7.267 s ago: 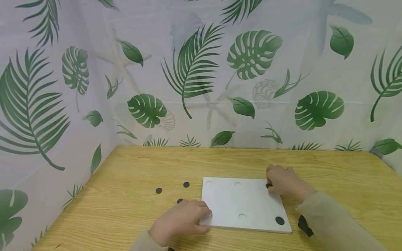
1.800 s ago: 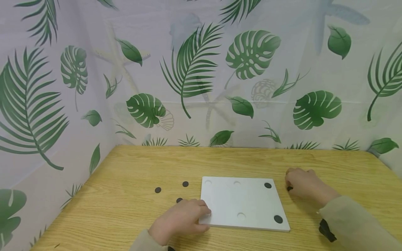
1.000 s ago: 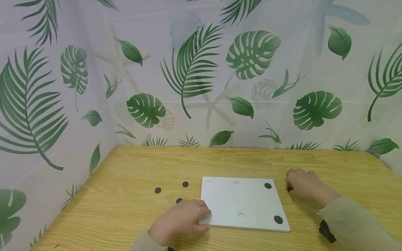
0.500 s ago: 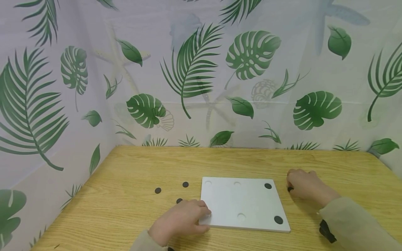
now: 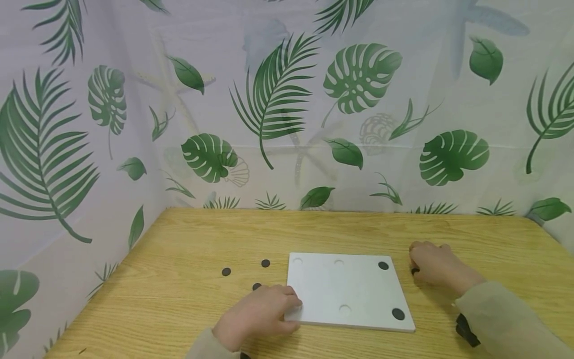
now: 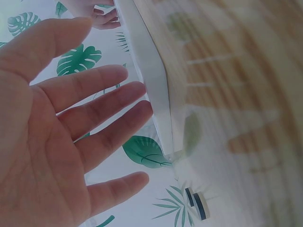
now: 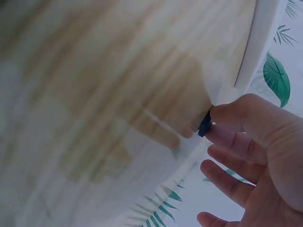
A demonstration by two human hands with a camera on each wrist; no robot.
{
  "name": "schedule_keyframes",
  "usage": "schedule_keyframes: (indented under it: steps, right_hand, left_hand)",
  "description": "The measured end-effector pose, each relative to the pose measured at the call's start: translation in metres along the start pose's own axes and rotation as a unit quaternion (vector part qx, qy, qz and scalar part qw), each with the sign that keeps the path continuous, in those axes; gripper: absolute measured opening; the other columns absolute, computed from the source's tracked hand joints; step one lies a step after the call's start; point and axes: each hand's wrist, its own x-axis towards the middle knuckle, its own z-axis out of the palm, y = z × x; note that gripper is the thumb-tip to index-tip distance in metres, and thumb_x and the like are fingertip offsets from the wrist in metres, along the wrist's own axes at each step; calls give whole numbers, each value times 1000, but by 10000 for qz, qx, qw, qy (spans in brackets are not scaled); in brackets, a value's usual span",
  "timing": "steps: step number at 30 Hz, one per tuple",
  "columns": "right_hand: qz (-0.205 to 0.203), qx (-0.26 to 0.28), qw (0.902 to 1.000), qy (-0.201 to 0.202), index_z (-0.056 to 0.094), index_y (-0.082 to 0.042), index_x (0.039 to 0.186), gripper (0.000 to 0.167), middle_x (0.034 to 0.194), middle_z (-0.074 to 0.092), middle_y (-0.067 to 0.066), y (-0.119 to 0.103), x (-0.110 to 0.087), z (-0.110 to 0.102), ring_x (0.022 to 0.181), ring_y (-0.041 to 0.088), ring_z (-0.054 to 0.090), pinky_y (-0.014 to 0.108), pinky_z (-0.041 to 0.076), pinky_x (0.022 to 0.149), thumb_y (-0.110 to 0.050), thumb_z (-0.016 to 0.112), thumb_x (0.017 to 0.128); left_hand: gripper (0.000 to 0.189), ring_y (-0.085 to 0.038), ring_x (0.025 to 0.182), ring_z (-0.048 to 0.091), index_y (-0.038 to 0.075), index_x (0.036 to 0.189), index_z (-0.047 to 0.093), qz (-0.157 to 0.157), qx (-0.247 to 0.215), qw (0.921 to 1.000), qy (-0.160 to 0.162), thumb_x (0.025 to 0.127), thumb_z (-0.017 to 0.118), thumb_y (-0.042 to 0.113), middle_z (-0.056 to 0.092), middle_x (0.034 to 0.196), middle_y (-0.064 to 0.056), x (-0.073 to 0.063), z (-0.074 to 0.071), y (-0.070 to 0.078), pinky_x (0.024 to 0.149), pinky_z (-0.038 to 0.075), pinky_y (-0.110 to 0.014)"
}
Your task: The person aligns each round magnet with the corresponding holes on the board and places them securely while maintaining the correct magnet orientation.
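Note:
A white rectangular board with shallow round recesses lies on the wooden table. One black disc sits in its far right recess and another black disc in its near right one. My left hand rests at the board's near left corner; its fingers are spread in the left wrist view, fingertips against the board's edge. To the right of the board, my right hand pinches a small black disc between thumb and index finger, low at the tabletop. Its other fingers are loosely extended.
Left of the board lie loose black discs, one partly hidden behind the left hand. Bare recesses show along the board's far and near edges. A leaf-patterned cloth stands behind and left of the table.
The right hand has left a disc in the board's far right recess and moved right, off the board, to another disc. Over the last second it hardly moves. The left hand stays put.

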Motion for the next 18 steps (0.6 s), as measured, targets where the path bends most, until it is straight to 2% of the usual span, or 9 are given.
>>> schedule_keyframes:
  steps: [9,14,16,18]
  right_hand:
    - [-8,-171,9999,4,47,-13,62,22,78,44,2,2,1,2,66,20,39,50,33,61,-7,68,64]
    - [-24,-298,9995,131,47,-14,60,23,96,54,15,2,2,1,84,33,50,58,34,67,-9,69,64]
    - [-54,-352,9992,202,46,-15,58,24,103,54,19,1,3,0,94,40,49,60,34,68,-10,69,64]
    - [-109,-370,9990,224,46,-14,58,24,104,53,21,1,3,-1,97,43,47,60,34,68,-10,68,64]
  left_hand:
    - [27,-3,81,52,13,100,65,3,-13,10000,0,81,61,32,57,92,7,0,0,0,66,41,-17]
    - [27,-4,80,51,14,100,65,-17,31,10000,-21,81,61,33,57,92,7,1,0,0,66,41,-18]
    - [27,-4,81,52,14,101,65,-22,53,10000,-28,81,61,33,57,93,7,1,0,0,66,41,-19]
    - [27,-4,81,52,14,101,65,-27,63,10000,-36,81,61,33,57,93,7,1,0,0,66,41,-19]
